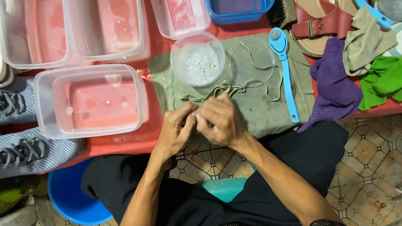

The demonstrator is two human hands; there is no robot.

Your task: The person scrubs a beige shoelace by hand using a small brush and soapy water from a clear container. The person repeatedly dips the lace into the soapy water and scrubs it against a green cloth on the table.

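Note:
My left hand (176, 132) and my right hand (218, 119) meet fingertip to fingertip at the near edge of an olive-green cloth (255, 106) on the red table (138, 140). Both pinch the end of a pale olive shoelace (228, 89), which trails in loops across the cloth and over a flat clear lid (251, 62). A round clear bowl (197, 58) with foamy water stands just beyond my hands. A light blue long-handled brush (285, 71) lies to the right of the lace.
Clear plastic tubs (90, 100) hold water at left and back. Grey laced sneakers (25, 150) lie at the far left. A purple rag (335, 83), green rag (383, 79), beige rag (364, 39) and a red sandal (322, 23) crowd the right. A blue basin (69, 196) sits below.

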